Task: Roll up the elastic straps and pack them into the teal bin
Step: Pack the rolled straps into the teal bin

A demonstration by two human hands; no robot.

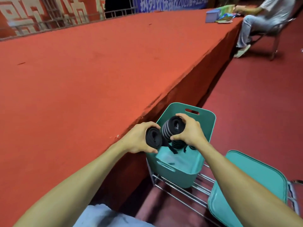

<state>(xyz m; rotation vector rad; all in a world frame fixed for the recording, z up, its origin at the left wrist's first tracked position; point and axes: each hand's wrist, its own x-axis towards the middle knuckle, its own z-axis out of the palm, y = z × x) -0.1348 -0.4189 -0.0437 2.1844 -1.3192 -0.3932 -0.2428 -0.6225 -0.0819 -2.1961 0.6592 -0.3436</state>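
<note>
The left hand (139, 138) was closed around a plain black roll (153, 139) of elastic strap, fingers over the top and thumb beneath. The right hand (188, 130) pinched a grey-striped roll (172, 127) between fingertips above and thumb below. Both rolls were held just over the open teal bin (206, 128), touching or nearly touching each other. More rolled straps (177, 145) appeared to lie inside the bin beneath the right hand, though that area was partly hidden, and loose black tails hung down there. The bin stood on a wire rack (188, 192) beside the red surface (82, 79).

The straps were judged light, soft and springy, liable to uncoil if the grip slackened. Hold is best taken across the roll's outer wrap, trapping the free end.

No brand or label was legible on straps or bin. A blue banner (170, 4) in the background carried characters and what read as "2020"; the remainder was unclear.
</note>
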